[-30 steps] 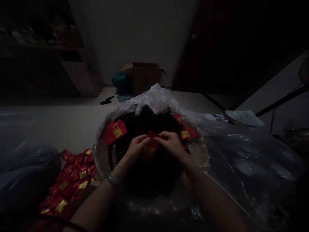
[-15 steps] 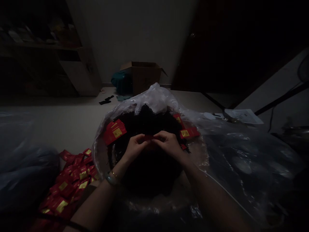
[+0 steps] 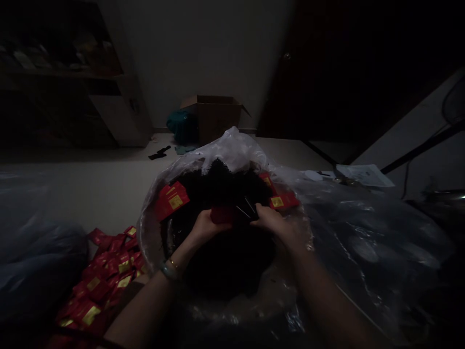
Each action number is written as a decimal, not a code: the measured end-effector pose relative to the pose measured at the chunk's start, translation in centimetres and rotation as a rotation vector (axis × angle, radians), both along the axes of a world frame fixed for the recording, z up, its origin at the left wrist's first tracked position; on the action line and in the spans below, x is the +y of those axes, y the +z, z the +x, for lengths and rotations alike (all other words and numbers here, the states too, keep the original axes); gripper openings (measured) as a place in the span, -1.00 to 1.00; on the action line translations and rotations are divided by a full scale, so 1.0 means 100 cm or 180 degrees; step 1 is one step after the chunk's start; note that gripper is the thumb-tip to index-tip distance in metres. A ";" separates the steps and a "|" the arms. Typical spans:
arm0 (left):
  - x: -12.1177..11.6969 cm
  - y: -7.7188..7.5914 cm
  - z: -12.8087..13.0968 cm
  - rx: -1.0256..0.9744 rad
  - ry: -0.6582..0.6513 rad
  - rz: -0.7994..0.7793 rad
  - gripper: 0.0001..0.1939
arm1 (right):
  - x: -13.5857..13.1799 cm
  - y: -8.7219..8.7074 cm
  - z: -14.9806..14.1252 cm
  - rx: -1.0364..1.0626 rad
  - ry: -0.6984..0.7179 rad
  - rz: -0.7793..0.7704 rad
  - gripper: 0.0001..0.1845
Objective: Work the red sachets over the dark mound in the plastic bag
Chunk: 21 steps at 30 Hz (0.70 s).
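In the dim light, a round tub lined with clear plastic holds a heap of dark, loose, tea-like leaves. Over the heap, my left hand pinches a small red packet by its left side. My right hand is closed around a dark tool with two thin shiny edges, which point toward the packet; its exact kind is too dark to make out. Red packets with gold labels lie on the leaves at the left, and more red packets lie at the right rim.
A pile of red-and-gold packets lies to the left of the tub. Clear plastic sheeting spreads over the right side. An open cardboard box and a teal bag stand against the wall. Dark shelving is at the left.
Both hands were together on the red packet. My right hand has moved off to the right and now grips the shiny-edged tool; my left hand still holds the packet, slightly lower.
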State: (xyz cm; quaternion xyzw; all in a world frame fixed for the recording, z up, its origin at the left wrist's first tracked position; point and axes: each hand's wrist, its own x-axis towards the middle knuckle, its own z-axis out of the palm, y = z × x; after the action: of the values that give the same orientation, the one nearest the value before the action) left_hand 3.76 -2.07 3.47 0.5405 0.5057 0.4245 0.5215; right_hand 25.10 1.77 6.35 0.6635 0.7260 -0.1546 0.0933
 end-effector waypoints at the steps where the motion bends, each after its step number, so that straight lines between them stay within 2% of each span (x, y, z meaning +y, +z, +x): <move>1: -0.001 0.003 0.000 -0.0056 0.0037 -0.0047 -0.68 | -0.002 -0.003 -0.006 -0.0036 0.0024 0.0024 -0.50; 4: -0.003 0.012 0.000 -0.0245 0.0193 -0.0150 -0.57 | -0.006 -0.011 -0.022 -0.0074 0.0053 0.0289 -0.32; 7: -0.003 0.016 -0.002 -0.0604 0.0292 -0.0193 -0.51 | -0.003 -0.016 -0.025 0.0017 0.0013 0.0540 -0.19; 9: -0.004 0.017 -0.004 -0.0892 0.0276 -0.0274 -0.49 | 0.001 -0.013 -0.018 0.0335 -0.0044 0.0697 -0.19; 12: -0.006 0.019 -0.004 -0.1046 0.0207 -0.0365 -0.46 | 0.006 0.003 -0.003 0.1321 0.0009 0.0853 -0.32; 14: -0.008 0.021 -0.003 -0.0921 0.0063 -0.0406 -0.47 | 0.002 0.016 0.004 0.2116 0.0137 0.0575 -0.43; 16: -0.009 0.023 -0.001 -0.0762 -0.0113 -0.0460 -0.48 | -0.005 0.029 0.005 0.2703 0.0152 -0.0049 -0.43; 19: -0.010 0.023 0.000 -0.0593 -0.0314 -0.0524 -0.50 | -0.016 0.040 0.001 0.3165 0.0206 -0.0752 -0.40; 21: -0.010 0.022 0.000 -0.0518 -0.0377 -0.0525 -0.52 | -0.020 0.045 0.000 0.3287 0.0238 -0.0862 -0.41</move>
State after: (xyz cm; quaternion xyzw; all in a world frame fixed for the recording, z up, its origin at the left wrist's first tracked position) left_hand 3.77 -3.04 5.72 0.4885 0.4621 0.3924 0.6276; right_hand 25.06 -0.23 10.89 0.4568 0.6742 -0.5498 -0.1859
